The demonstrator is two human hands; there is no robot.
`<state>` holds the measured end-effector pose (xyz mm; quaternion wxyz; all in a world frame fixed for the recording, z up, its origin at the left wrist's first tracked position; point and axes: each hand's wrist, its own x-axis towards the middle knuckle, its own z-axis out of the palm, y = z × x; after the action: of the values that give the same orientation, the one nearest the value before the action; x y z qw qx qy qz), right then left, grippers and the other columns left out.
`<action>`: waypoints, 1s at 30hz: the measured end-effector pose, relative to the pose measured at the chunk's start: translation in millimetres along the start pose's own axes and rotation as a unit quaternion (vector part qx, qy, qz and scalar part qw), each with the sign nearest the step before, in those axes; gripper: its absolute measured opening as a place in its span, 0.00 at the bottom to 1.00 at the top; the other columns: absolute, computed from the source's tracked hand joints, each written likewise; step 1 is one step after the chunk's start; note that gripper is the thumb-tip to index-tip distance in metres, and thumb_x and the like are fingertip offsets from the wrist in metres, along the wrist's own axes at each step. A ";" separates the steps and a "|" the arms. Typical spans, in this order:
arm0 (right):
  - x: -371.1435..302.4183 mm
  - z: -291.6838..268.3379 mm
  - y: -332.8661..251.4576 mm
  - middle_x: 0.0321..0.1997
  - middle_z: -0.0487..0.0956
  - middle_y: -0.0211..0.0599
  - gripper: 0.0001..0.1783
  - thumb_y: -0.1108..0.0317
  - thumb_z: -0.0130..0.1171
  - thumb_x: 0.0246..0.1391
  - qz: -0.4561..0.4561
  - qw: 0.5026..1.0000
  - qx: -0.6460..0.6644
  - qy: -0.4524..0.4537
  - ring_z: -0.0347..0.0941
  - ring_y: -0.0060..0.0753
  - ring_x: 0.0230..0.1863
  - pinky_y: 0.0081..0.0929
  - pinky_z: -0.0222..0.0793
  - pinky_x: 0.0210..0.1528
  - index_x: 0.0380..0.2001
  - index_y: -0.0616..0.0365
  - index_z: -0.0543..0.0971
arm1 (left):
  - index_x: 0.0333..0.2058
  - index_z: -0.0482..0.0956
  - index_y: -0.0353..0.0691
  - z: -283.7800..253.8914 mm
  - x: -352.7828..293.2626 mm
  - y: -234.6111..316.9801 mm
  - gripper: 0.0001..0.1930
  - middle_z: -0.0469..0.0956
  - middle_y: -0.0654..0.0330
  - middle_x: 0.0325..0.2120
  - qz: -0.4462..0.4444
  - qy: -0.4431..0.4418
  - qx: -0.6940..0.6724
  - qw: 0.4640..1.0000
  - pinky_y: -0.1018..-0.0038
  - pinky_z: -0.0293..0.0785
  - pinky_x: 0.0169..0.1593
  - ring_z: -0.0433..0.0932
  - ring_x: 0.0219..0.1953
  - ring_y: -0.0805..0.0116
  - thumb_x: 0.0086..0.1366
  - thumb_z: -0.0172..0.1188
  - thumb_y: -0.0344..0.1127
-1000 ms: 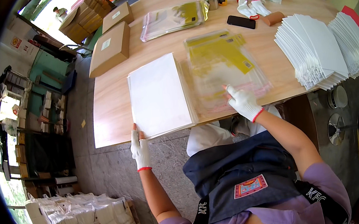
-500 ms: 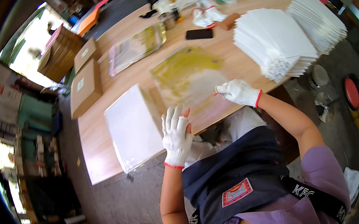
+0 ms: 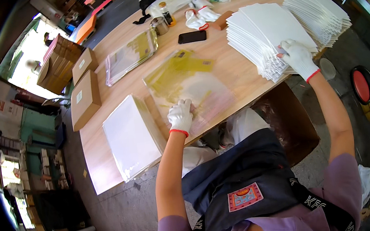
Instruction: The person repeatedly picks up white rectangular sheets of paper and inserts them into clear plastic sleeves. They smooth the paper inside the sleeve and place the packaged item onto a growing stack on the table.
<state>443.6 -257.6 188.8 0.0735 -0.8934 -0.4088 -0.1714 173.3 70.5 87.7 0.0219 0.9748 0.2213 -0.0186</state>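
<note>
My left hand (image 3: pixel 180 116), in a white knit glove with a red cuff, rests with fingers curled on the near left part of a clear plastic bag (image 3: pixel 207 87). That bag lies flat on a pile with yellow print at its far end. Over to the right, my gloved right hand (image 3: pixel 297 58) has its fingers bent at the near right part of a fanned stack of white sheets (image 3: pixel 264 27); its fingertips press on the top sheet's edge. Left of the bags lies a neat stack of white sheets in clear plastic (image 3: pixel 132 129).
A second fanned white stack (image 3: pixel 315 11) stands at the far right. Farther back lie a phone (image 3: pixel 192 37), spare gloves (image 3: pixel 198 18), a metal cup (image 3: pixel 159 25), a bottle (image 3: pixel 166 14) and more printed bags (image 3: pixel 129 60). Cardboard boxes (image 3: pixel 86 97) line the left edge; an open carton (image 3: pixel 287 121) sits below the table.
My right hand has moved from the near edge of the plastic bags rightward to the fanned white stack. My left hand has come down onto the bag, its spread fingers now curled.
</note>
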 end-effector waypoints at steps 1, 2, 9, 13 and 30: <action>1.5 0.3 -2.6 0.34 0.76 0.38 0.11 0.59 0.53 0.50 0.002 0.999 -0.029 -0.014 0.72 0.42 0.39 0.37 0.68 0.41 0.31 0.55 0.73 | 0.37 0.73 0.49 -0.5 3.1 -1.5 0.14 0.74 0.58 0.38 0.005 -0.002 -0.006 1.000 0.61 0.74 0.38 0.75 0.41 0.54 0.48 0.61 0.34; 2.6 0.1 -4.9 0.33 0.76 0.38 0.10 0.60 0.52 0.51 0.004 0.998 -0.059 -0.028 0.72 0.43 0.37 0.37 0.68 0.39 0.31 0.55 0.73 | 0.36 0.74 0.48 -1.1 4.4 -2.5 0.13 0.75 0.58 0.37 0.018 0.015 -0.007 1.000 0.61 0.74 0.38 0.75 0.41 0.54 0.49 0.61 0.34; -36.3 -22.3 -5.2 0.27 0.73 0.37 0.07 0.63 0.53 0.49 -0.056 0.994 -0.045 0.087 0.71 0.42 0.32 0.39 0.67 0.34 0.30 0.54 0.73 | 0.36 0.77 0.49 -3.1 15.6 -15.3 0.10 0.77 0.56 0.34 0.045 -0.042 0.001 0.998 0.60 0.73 0.36 0.78 0.36 0.54 0.53 0.58 0.36; -75.2 -43.2 -36.0 0.23 0.71 0.34 0.10 0.62 0.58 0.50 -0.112 0.979 0.031 0.166 0.69 0.36 0.23 0.33 0.66 0.27 0.31 0.57 0.74 | 0.35 0.76 0.49 -11.9 7.7 -5.3 0.09 0.77 0.56 0.35 0.055 -0.145 0.060 0.986 0.56 0.73 0.32 0.79 0.36 0.55 0.54 0.56 0.35; -73.5 59.8 109.1 0.27 0.69 0.24 0.14 0.68 0.47 0.59 0.316 0.609 0.713 0.146 0.59 0.13 0.16 0.13 0.52 0.13 0.47 0.59 0.70 | 0.38 0.76 0.46 0.1 32.2 42.1 0.12 0.76 0.54 0.38 0.071 -0.014 -0.128 0.989 0.60 0.72 0.40 0.75 0.40 0.52 0.54 0.55 0.37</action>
<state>496.1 -364.7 107.3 0.7956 -0.5954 -0.0780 0.0800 220.5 46.4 87.5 0.1507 0.9769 0.1515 -0.0026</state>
